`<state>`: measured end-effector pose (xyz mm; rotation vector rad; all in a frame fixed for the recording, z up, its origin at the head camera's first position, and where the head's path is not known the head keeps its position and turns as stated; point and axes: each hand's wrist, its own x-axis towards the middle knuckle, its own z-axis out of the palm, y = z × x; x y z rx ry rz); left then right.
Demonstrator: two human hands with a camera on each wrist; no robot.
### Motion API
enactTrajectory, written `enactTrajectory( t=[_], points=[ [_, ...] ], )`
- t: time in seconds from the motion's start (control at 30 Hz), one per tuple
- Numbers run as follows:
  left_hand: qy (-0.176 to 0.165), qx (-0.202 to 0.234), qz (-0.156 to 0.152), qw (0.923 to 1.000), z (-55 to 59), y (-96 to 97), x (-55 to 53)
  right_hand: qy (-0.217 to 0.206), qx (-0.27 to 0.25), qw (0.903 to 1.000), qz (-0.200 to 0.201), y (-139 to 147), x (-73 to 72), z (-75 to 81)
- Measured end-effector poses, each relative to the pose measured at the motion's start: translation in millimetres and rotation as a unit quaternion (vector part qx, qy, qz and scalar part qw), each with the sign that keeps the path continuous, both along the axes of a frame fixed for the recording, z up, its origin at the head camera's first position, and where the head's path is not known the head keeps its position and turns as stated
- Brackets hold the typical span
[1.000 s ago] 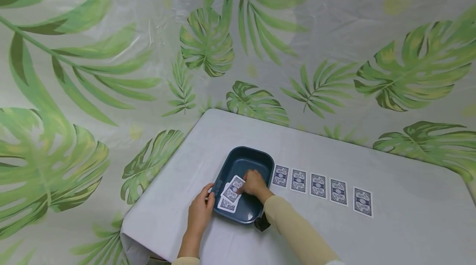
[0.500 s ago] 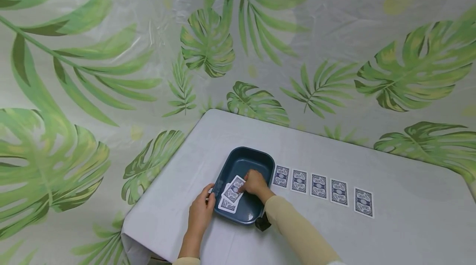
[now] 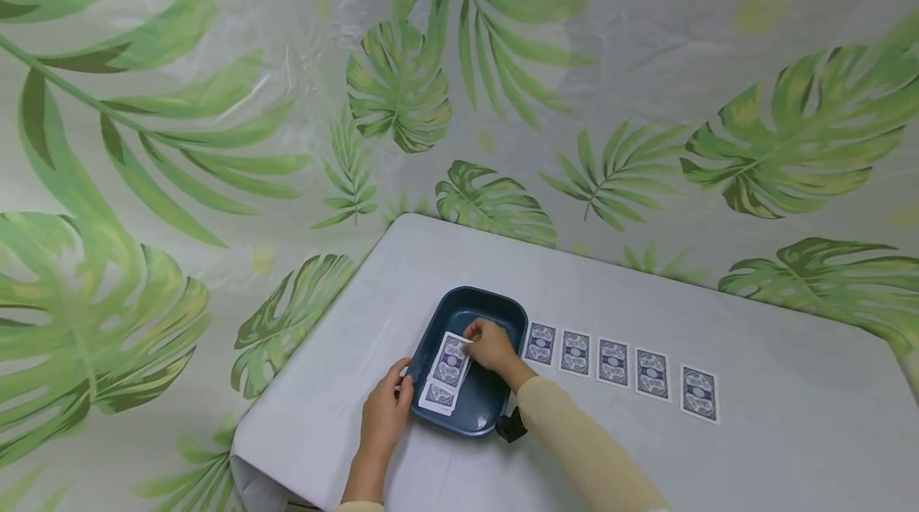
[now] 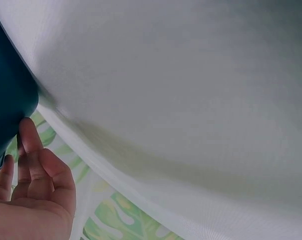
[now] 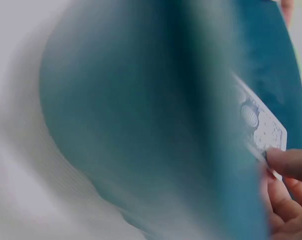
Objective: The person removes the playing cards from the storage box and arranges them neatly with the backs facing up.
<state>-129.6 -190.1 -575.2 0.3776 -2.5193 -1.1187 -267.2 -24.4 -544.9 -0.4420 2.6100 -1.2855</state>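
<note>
A dark blue-green rectangular pan (image 3: 477, 416) stands on the table, with several playing cards overlapping face down inside it. At its left side, my left hand (image 3: 383, 414) touches the outer wall near the rim. One fingertip meets the pan's wall (image 4: 11, 75) in the left wrist view, and the fingers look only slightly bent. Reaching over the pan from the right, my right hand (image 3: 493, 346) pinches the upper playing card (image 3: 449, 360) by its right edge, between thumb and fingers. A lower card (image 3: 439, 395) shows partly beneath it. The blurred pan side (image 5: 116, 100) covers much of the right wrist view.
Several face-down cards (image 3: 613, 362) lie in a row right of the pan. A black part (image 3: 511, 425) juts from the pan's near right corner, close to the right sleeve (image 3: 581, 440). A white cloth (image 3: 646, 464) covers the table; a leaf-patterned sheet (image 3: 517, 97) hangs behind.
The upper card, tilted before, has turned and shifted to line up more closely with the cards beneath. My right hand has moved slightly up with it; the left hand stays at the pan.
</note>
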Motion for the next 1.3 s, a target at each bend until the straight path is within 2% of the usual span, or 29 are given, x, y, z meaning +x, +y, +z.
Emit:
enactTrajectory(
  t=[0.17,0.3,0.43,0.6,0.83,1.07,1.3],
  points=[
    [-0.003,-0.003,-0.009,1.0000,1.7,1.2,3.0,0.020,-0.023,0.9993,-0.020,9.6,-4.9,4.1],
    [-0.001,-0.009,-0.011,0.9999,2.5,0.9,4.0,0.022,-0.064,0.9969,-0.039,19.9,-10.1,11.4],
    [-0.004,-0.010,-0.013,0.9999,3.5,1.2,4.5,0.004,-0.104,0.9923,-0.067,32.2,-17.5,20.5],
    [-0.012,-0.010,-0.011,0.9998,4.2,3.5,4.8,-0.032,-0.124,0.9858,-0.109,53.6,-27.2,30.8],
    [-0.023,-0.007,-0.003,0.9997,4.0,5.5,5.4,-0.071,-0.176,0.9729,-0.132,96.1,-36.5,37.1],
    [-0.009,-0.011,-0.002,0.9999,6.4,4.3,5.9,-0.080,-0.174,0.9671,-0.168,140.7,-43.5,36.4],
    [-0.013,-0.010,0.000,0.9999,6.8,5.3,6.5,-0.093,-0.166,0.9592,-0.209,186.5,-44.7,32.5]
  ],
)
